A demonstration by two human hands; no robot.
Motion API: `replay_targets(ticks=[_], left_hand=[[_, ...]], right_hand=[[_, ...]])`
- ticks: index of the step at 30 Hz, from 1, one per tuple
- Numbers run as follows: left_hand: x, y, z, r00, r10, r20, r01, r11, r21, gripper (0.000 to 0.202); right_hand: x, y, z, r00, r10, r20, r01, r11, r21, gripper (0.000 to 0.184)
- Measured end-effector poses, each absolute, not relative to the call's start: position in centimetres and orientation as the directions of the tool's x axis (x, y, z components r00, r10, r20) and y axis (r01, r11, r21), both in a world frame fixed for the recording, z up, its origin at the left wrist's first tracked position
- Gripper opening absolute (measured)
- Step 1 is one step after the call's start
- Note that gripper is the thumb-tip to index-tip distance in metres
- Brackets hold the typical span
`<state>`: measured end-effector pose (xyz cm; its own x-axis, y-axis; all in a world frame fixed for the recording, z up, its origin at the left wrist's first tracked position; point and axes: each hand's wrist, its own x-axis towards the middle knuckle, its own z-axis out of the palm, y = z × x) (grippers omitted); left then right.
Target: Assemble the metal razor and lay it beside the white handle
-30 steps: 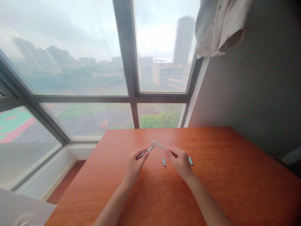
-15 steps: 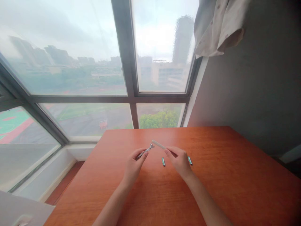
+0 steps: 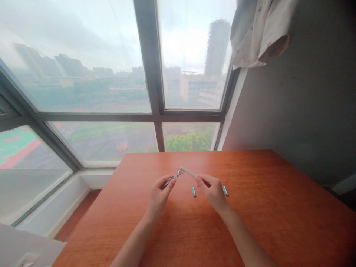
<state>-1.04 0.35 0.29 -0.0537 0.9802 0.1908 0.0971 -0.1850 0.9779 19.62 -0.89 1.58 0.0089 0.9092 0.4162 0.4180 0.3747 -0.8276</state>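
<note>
My left hand (image 3: 161, 191) is closed round a silver razor handle (image 3: 174, 177), its head end pointing up and to the right. Pinched in my right hand (image 3: 213, 189) is a slim pale stick (image 3: 188, 171) that slants up to the left; its kind is not clear. The stick's tip meets or nearly meets the head end of the razor handle; I cannot tell if they touch. On the table between my hands lies a razor cartridge (image 3: 194, 191) with a green strip. Another razor cartridge (image 3: 225, 190) lies just right of my right hand.
Both hands are above a reddish-brown wooden table (image 3: 178, 237). Beyond its far edge stand large windows with a grey frame (image 3: 122, 117). A pale cloth (image 3: 250, 40) hangs at the upper right beside a grey wall (image 3: 292, 107).
The tips of the stick and the razor handle are slightly closer together. Both hands keep their grip, and the cartridges lie where they were; the view has shifted a little.
</note>
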Motion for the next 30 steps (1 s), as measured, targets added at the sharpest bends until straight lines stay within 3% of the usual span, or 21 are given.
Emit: replay_targets(ticks=[5, 15, 22, 30], left_hand=[[-1.1, 0.4, 0.4, -0.071, 0.973, 0.218, 0.126, -0.208, 0.97, 0.031], [-1.2, 0.4, 0.1, -0.045, 0.958, 0.284, 0.271, -0.262, 0.926, 0.025], [-1.2, 0.4, 0.1, -0.026, 0.954, 0.297, 0.295, -0.277, 0.915, 0.024], [-1.0, 0.3, 0.1, -0.022, 0.956, 0.292, 0.292, -0.273, 0.917, 0.024]], right_hand=[[19.3, -1.1, 1.8, -0.063, 0.895, 0.442, 0.433, 0.423, -0.796, 0.029], [19.8, -0.6, 0.9, 0.004, 0.862, 0.506, 0.607, 0.4, -0.687, 0.027], [19.6, -0.9, 1.3, -0.066, 0.86, 0.506, 0.644, 0.424, -0.636, 0.027], [19.9, -0.5, 0.8, 0.006, 0.868, 0.497, 0.659, 0.371, -0.655, 0.024]])
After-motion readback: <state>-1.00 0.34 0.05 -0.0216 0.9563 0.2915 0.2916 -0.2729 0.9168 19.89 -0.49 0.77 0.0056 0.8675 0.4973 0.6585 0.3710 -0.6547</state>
